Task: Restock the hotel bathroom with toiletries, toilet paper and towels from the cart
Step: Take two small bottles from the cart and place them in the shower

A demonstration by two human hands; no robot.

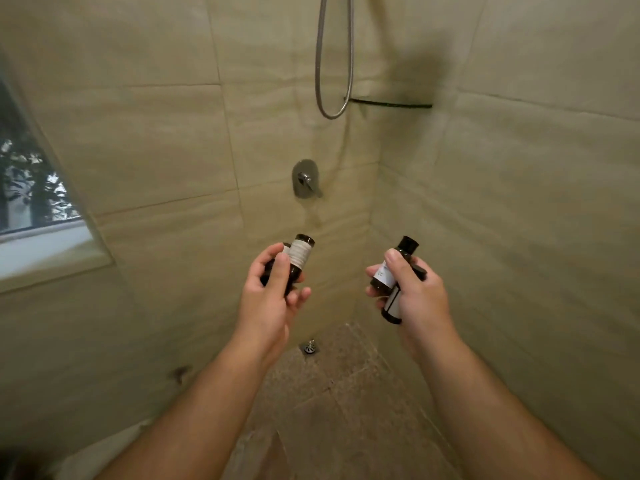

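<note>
Dark bottle (382, 277), right hand (415, 299), cap up-right; left hand (266, 299) likely same

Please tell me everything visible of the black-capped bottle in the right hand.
The bottle is small and dark, with a black cap and a white label. It tilts, cap up and to the right. The right hand grips its middle, thumb over the label, together with a second bottle below it.

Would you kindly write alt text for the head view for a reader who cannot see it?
In a beige-tiled shower corner, the left hand grips small dark white-labelled bottles; the right hand grips similar black-capped bottles, below a chrome mixer handle.
</note>
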